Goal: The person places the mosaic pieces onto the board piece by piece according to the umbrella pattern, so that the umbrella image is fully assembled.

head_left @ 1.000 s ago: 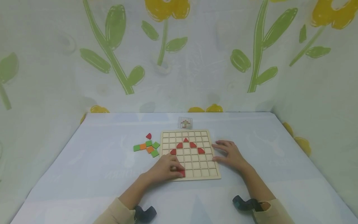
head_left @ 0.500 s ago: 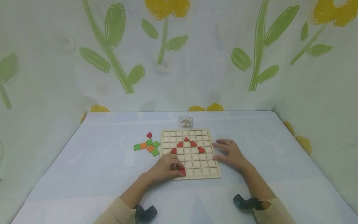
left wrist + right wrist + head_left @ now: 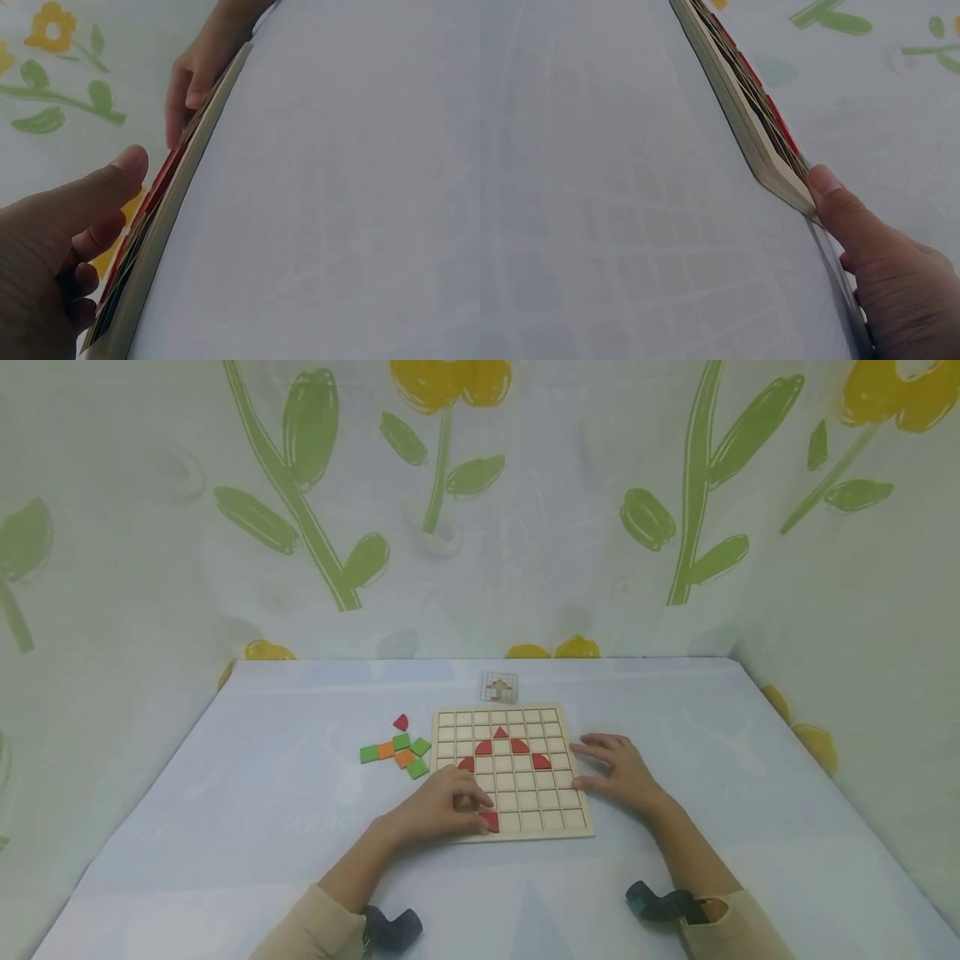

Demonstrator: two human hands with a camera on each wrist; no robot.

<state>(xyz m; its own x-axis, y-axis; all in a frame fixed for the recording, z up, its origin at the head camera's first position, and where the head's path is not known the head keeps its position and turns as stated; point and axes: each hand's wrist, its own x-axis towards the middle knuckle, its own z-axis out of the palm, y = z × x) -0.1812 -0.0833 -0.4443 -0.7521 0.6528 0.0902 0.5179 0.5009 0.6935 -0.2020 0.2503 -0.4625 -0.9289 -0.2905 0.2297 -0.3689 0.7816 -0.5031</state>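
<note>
A pale wooden grid board (image 3: pixel 551 799) lies flat, with several red pieces in its cells. Red quarter-circles such as this one (image 3: pixel 519 747) step down on both sides of a red triangle (image 3: pixel 500 733). My left hand (image 3: pixel 438 803) hovers over the board's lower left, thumb tip beside a red piece (image 3: pixel 491 822) in a front-row cell. In the left wrist view its thumb and bent fingers stand apart, holding nothing. My right hand (image 3: pixel 618 774) rests at the board's right edge, fingers extended; in the right wrist view its thumb (image 3: pixel 826 180) touches the rim.
Left of the board lie several loose tiles: green ones (image 3: pixel 417 768), orange ones (image 3: pixel 386 750) and a red quarter-circle (image 3: pixel 401 722). A small card (image 3: pixel 498 687) with a printed grid pattern sits behind the board. Flower-printed cloth (image 3: pixel 555 527) surrounds the white table (image 3: pixel 225 827).
My left thumb and fingers have drawn slightly left off the front-row red piece, so more of it shows. The right hand stays where it was.
</note>
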